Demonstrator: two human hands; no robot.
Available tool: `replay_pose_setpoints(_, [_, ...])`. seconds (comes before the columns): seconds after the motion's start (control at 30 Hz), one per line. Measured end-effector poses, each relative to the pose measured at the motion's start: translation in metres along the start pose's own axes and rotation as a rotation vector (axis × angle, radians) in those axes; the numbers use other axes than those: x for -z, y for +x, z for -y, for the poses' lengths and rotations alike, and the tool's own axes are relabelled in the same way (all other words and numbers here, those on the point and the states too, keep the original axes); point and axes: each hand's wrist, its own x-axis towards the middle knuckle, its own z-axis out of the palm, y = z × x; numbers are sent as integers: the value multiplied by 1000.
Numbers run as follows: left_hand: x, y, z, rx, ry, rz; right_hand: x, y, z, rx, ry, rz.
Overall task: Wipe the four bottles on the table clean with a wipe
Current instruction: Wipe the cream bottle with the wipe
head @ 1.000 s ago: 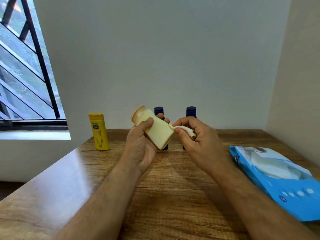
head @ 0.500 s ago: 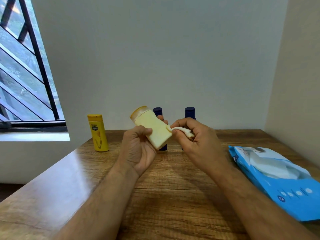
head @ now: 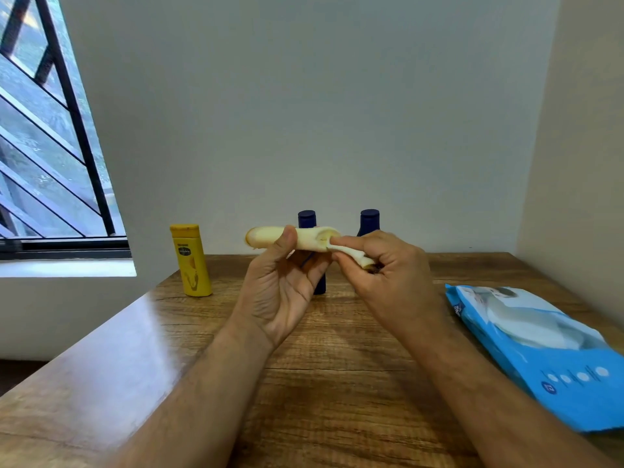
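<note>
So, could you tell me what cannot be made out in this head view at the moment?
- Lower bodies of the two dark blue bottles: hidden behind the left hand and the right hand.
- Label print on the yellow bottle: too small to read.
- Pale bottle: blurred; partly hidden by the thumb and the wipe.
- Blue wipe pack: cut off by the right edge.

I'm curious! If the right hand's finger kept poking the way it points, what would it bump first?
The right hand points left, its wipe already against the bottom of the cream bottle that the left hand holds. So likely that bottle first.
</note>
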Motion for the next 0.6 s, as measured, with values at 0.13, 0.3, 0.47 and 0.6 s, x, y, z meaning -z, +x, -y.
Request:
replay_pose_setpoints(0.13, [5,2,2,2,2,-23,-1,-1,0,90,-89,66])
replay_pose_setpoints(0.3, [4,2,5,29,7,-35,0,-2,4,194,-123,10])
replay_pose_setpoints(0.47, [0,-1,3,46,-36,6,0,-1,0,67,-119,-74])
replay_pose_setpoints(0.6, [-1,-1,5,37,-38,-11,2,0,-1,-109,-53,-32])
